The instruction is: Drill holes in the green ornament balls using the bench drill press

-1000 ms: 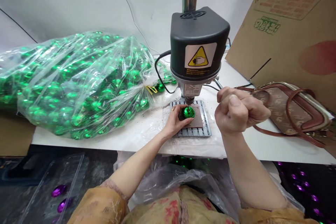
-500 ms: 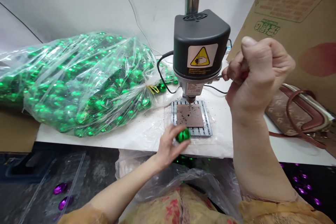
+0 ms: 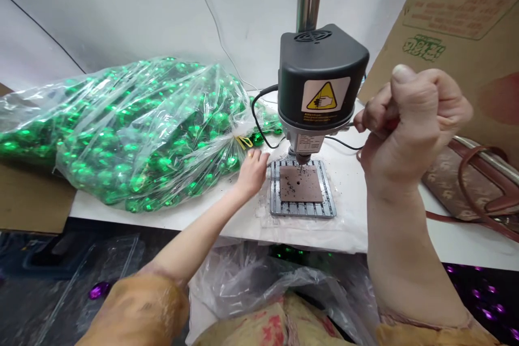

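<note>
My right hand is closed round the feed lever of a small bench drill press, with a bit of red showing between the fingers. Under the chuck lies a brown square board with a dark hole, sprinkled with dark chips, on the slotted metal base. My left hand is over the white table just left of that base, its fingers curled and the tips hidden. Just beyond it are loose shiny green balls beside the neck of a clear plastic bag full of green balls.
A brown handbag and a large cardboard box stand at the right. Plastic sheeting hangs below the table's front edge, with green balls beneath. Purple balls show at lower right, and another purple ball lower left.
The green ball that was in my left hand is out of sight. That hand has moved away from me and left, toward the bag's neck. My right hand keeps its grip on the lever.
</note>
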Action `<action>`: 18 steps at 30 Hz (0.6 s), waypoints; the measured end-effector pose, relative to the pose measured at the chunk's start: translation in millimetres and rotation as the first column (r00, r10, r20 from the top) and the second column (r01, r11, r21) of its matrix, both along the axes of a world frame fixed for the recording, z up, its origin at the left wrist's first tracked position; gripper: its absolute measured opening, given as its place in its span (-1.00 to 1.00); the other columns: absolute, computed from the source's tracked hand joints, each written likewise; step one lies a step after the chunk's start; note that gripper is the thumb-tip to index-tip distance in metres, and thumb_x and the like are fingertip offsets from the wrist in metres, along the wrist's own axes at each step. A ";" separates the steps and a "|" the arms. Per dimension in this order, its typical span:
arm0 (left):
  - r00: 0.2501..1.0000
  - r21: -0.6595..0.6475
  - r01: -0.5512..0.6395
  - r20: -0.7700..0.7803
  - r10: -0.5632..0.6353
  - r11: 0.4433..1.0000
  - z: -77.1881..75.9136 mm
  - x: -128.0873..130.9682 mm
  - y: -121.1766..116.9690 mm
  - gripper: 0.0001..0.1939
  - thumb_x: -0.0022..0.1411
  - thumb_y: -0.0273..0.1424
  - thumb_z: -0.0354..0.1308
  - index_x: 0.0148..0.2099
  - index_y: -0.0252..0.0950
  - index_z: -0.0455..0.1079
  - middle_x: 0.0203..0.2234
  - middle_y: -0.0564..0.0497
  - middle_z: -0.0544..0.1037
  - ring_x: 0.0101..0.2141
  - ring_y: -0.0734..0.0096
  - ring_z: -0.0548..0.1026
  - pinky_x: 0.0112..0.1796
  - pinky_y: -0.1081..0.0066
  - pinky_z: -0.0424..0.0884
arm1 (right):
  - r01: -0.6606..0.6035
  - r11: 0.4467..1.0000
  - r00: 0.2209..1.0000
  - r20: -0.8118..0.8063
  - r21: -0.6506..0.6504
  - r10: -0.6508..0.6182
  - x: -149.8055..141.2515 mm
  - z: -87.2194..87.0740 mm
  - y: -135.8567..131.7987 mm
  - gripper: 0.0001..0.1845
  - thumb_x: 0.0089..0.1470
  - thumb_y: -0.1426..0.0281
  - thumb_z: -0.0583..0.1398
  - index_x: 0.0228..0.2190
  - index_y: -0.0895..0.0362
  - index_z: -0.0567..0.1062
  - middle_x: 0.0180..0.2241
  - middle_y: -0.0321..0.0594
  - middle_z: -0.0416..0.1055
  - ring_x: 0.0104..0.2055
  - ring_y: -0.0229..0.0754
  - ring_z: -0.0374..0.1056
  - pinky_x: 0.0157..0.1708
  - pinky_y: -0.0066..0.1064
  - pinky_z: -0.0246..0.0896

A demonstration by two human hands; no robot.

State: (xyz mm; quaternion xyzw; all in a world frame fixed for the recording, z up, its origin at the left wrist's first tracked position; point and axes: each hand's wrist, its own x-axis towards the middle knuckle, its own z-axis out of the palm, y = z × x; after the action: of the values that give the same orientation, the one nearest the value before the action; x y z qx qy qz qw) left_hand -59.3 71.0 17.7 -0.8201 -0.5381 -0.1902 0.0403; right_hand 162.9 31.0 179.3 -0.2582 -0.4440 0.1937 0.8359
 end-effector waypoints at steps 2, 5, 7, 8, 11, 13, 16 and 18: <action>0.982 -0.066 -0.122 -0.156 0.111 0.990 4.5 8.5 47.3 -0.60 0.23 -0.67 0.03 0.09 -0.46 0.44 0.06 -0.39 0.45 0.17 -0.15 0.33 0.09 0.05 0.38 | 0.008 1.000 1.000 0.003 0.004 -0.008 0.1 -0.1 0.2 -0.57 0.04 0.39 0.24 -0.70 0.05 0.15 -0.78 -0.46 0.09 -0.74 -0.35 0.00 -0.71 -0.35 -0.13; 0.952 -0.112 -0.224 -0.240 0.192 0.968 2.4 18.2 90.6 -0.48 0.21 -0.71 0.01 0.22 -0.50 0.34 0.16 -0.43 0.38 0.18 -0.17 0.32 0.06 0.07 0.38 | 0.017 1.000 1.000 0.020 0.004 -0.017 0.3 -0.4 0.5 -0.55 0.05 0.38 0.25 -0.71 0.05 0.15 -0.78 -0.47 0.08 -0.74 -0.35 -0.01 -0.69 -0.35 -0.10; 0.949 -0.123 -0.244 -0.233 0.211 0.962 -0.5 21.1 103.8 -0.48 0.24 -0.70 -0.02 0.23 -0.46 0.33 0.12 -0.41 0.42 0.13 -0.14 0.37 0.02 0.07 0.39 | 0.015 1.000 0.999 0.030 0.004 -0.015 0.3 -0.6 0.5 -0.55 0.06 0.38 0.25 -0.71 0.06 0.15 -0.79 -0.47 0.08 -0.73 -0.36 -0.01 -0.68 -0.36 -0.08; 0.950 -0.129 -0.249 -0.226 0.216 0.960 -1.5 21.1 106.9 -0.50 0.24 -0.69 -0.01 0.21 -0.44 0.35 0.09 -0.39 0.45 0.10 -0.14 0.40 -0.01 0.08 0.40 | 0.012 1.000 0.999 0.033 0.006 -0.012 0.2 -0.8 0.4 -0.55 0.06 0.38 0.24 -0.71 0.06 0.16 -0.78 -0.47 0.07 -0.73 -0.36 -0.01 -0.68 -0.36 -0.09; 0.953 -0.147 -0.251 -0.213 0.217 0.957 -1.3 15.2 104.1 -0.57 0.22 -0.62 0.10 0.14 -0.39 0.40 0.04 -0.36 0.47 0.02 -0.12 0.45 -0.05 0.10 0.41 | 0.005 1.000 0.999 0.040 0.031 -0.006 0.0 -1.4 -0.1 -0.57 0.08 0.39 0.23 -0.69 0.05 0.17 -0.78 -0.47 0.08 -0.73 -0.36 -0.01 -0.68 -0.34 -0.11; 0.967 -0.144 -0.228 -0.149 0.207 0.963 0.0 6.6 91.5 -0.59 0.20 -0.52 0.20 0.11 -0.37 0.40 0.01 -0.34 0.47 -0.01 -0.13 0.46 -0.06 0.11 0.42 | 0.002 0.999 0.999 0.047 0.044 -0.005 0.1 -2.2 -0.5 -0.58 0.10 0.40 0.22 -0.68 0.05 0.17 -0.77 -0.47 0.09 -0.73 -0.35 -0.01 -0.68 -0.33 -0.11; 0.981 -0.114 -0.149 0.110 0.162 0.982 0.0 -8.5 57.6 -0.58 0.12 -0.43 0.30 0.04 -0.31 0.39 -0.08 -0.26 0.49 -0.05 -0.07 0.49 -0.08 0.13 0.43 | 0.020 0.998 0.998 0.064 0.051 -0.024 0.7 -3.8 -0.7 -0.57 0.12 0.39 0.23 -0.67 0.06 0.18 -0.76 -0.46 0.09 -0.72 -0.37 0.00 -0.67 -0.35 -0.08; 0.926 -0.121 -0.077 0.360 0.116 0.990 -2.2 -14.8 30.2 -0.61 0.06 -0.42 0.34 -0.04 -0.26 0.39 -0.15 -0.15 0.51 -0.09 0.04 0.51 -0.08 0.18 0.43 | 0.022 0.998 0.997 0.070 0.058 -0.026 0.9 -4.8 -0.4 -0.56 0.13 0.38 0.23 -0.67 0.07 0.17 -0.76 -0.46 0.07 -0.72 -0.37 0.00 -0.66 -0.36 -0.06</action>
State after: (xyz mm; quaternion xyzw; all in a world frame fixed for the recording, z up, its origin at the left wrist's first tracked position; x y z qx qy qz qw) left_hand -74.1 101.2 15.5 -0.7438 -0.5851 -0.3091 -0.0944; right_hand 163.8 30.5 174.5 -0.2463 -0.4755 0.1614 0.8290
